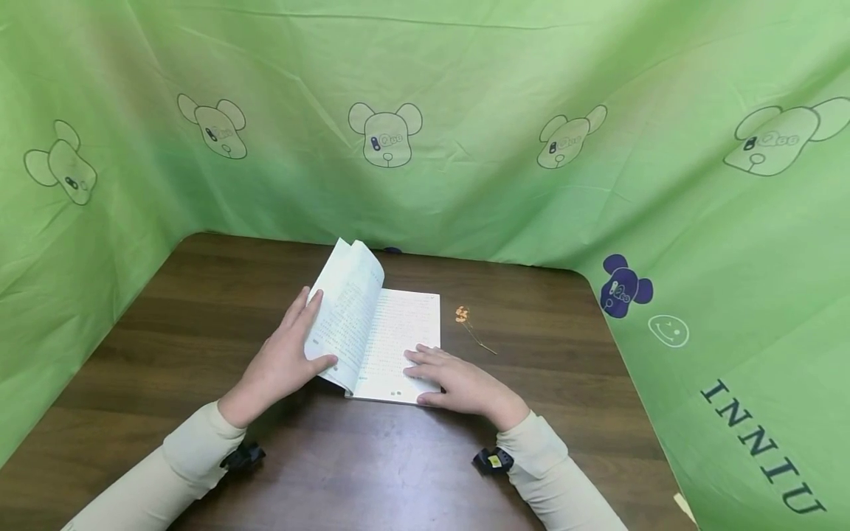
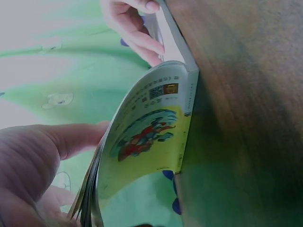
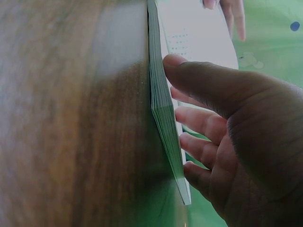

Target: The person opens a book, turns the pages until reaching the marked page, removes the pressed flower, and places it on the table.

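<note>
An open paperback book [image 1: 396, 335] lies on the table, its left part lifted at a slant. My left hand [image 1: 280, 363] holds that raised part by its outer edge, thumb on the printed page and fingers behind it. In the left wrist view, the bent cover [image 2: 147, 137] shows yellow with a coloured picture. My right hand [image 1: 463, 383] rests on the lower right page with its fingers extended. The right wrist view shows the thick page block [image 3: 163, 99] beneath those fingers.
A dried orange flower [image 1: 462, 315] on a thin stem lies to the right of the book. The brown wooden table [image 1: 551, 346] is bordered by green curtains [image 1: 465, 192] with bear outlines at the back and sides.
</note>
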`<state>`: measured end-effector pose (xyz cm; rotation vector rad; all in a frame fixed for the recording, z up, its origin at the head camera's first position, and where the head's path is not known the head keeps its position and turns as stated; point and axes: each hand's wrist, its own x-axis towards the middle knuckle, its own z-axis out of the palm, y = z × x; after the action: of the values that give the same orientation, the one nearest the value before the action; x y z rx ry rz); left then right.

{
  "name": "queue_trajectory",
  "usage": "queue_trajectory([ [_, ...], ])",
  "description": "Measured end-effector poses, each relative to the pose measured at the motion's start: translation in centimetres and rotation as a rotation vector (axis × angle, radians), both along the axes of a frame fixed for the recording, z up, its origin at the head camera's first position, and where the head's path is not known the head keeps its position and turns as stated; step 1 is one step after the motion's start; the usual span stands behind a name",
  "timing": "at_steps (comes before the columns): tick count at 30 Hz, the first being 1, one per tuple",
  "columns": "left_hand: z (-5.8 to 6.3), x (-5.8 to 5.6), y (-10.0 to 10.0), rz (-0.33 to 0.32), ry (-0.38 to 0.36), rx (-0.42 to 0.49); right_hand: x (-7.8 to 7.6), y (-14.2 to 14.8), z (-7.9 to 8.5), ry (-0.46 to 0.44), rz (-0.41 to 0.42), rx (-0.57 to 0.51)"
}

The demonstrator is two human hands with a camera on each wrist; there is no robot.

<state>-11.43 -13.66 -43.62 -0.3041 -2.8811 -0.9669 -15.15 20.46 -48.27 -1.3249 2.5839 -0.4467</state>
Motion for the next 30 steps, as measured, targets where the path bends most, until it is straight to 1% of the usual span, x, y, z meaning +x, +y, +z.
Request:
queue_trajectory([
  [5,0.6,-0.1,-0.2,0.008,-0.019,0.077,0.0,0.0,0.1,0.006,0.007,0.0],
  [9,1.0,-0.2,-0.2,0.029,-0.035,0.121,0.0,0.0,0.1,0.014,0.014,-0.001],
  [13,1.5,-0.2,-0.2,0.066,-0.022,0.195,0.0,0.0,0.2,0.015,0.009,-0.006],
  [16,1.7,-0.3,-0.1,0.079,-0.017,0.253,0.1,0.0,0.2,0.021,-0.002,-0.01],
  [21,1.9,-0.5,-0.2,0.076,-0.045,0.288,0.2,0.0,0.6,0.041,-0.027,-0.013],
  [27,2.4,-0.9,-0.4,0.049,-0.094,0.304,0.0,0.2,1.5,0.045,-0.095,-0.053],
  [30,2.7,-1.1,-0.4,0.032,-0.125,0.334,-0.3,0.3,1.8,0.018,-0.164,-0.077],
])
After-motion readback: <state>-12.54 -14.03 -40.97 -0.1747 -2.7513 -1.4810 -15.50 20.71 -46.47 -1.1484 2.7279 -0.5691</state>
